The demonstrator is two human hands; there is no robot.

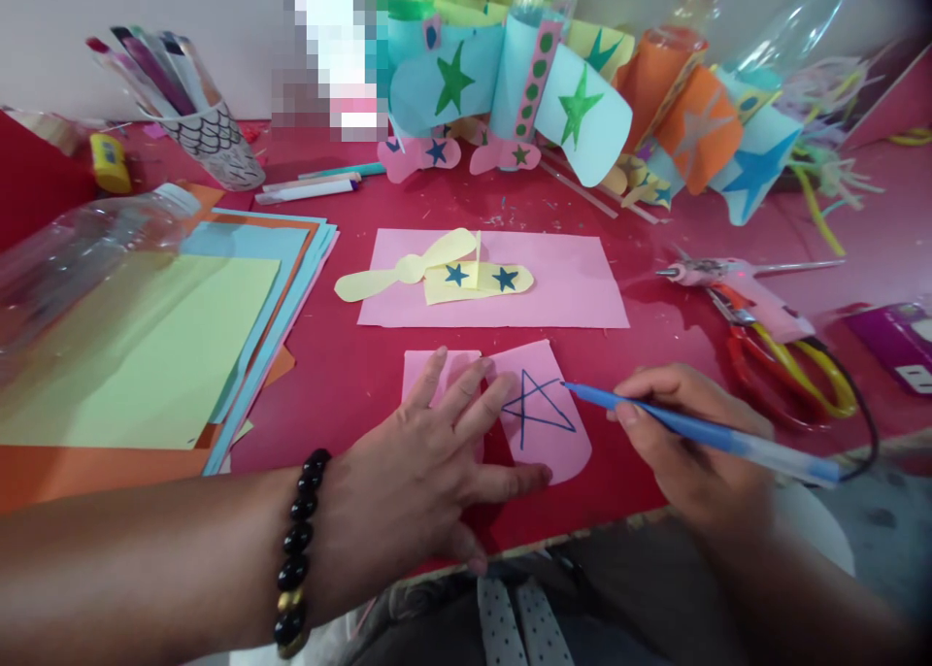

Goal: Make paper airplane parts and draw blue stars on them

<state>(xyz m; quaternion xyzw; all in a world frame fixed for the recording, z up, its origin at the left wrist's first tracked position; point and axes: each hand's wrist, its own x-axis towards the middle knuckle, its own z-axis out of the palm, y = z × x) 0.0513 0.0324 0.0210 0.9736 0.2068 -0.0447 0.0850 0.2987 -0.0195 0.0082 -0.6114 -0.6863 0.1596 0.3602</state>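
Observation:
My left hand (422,462) lies spread over two pink paper pieces, its fingers pressing them to the red table. On the right-hand pink piece (560,448), rounded at its lower end, is a five-pointed star drawn in blue lines. The other pink piece (418,370) is mostly hidden under the fingers. My right hand (691,443) holds a blue felt-tip pen (699,431), with its tip at the star's right point. Just beyond, a pink paper rectangle (575,278) carries yellow cut-outs (481,280), one bearing two dark blue stars.
Stacked coloured paper (146,355) and a clear plastic bottle (80,249) occupy the left. Behind stand a pen cup (211,147) and star-decorated bottle crafts (510,83). At right lie a pink glue gun (772,297), scissors (779,375) and a purple box (895,341).

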